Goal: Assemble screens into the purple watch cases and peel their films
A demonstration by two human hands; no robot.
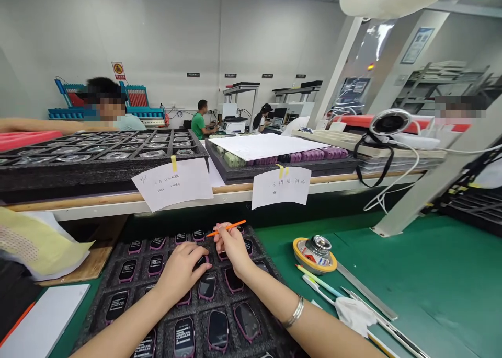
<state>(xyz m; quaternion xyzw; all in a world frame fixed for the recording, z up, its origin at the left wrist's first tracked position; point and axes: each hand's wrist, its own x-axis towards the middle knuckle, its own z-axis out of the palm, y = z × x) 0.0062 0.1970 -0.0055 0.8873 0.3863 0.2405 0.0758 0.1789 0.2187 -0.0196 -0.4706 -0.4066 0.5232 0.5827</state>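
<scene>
A black foam tray lies below me, with several purple-framed smartwatches in its pockets. Some screens show white text, while others, such as the watch near the front, are dark. My left hand rests over the middle of the tray, its thumb and fingertips on the sides of one smartwatch, mostly covered by the hand. Pinched in my right hand is a thin orange pen-like stick, its tip pointing left above the tray's back rows.
A shelf with foam trays and paper notes crosses in front. To the right sit a metal-topped dispenser in a yellow ring, a toothbrush, a steel ruler and a crumpled white cloth. Other people work beyond the shelf.
</scene>
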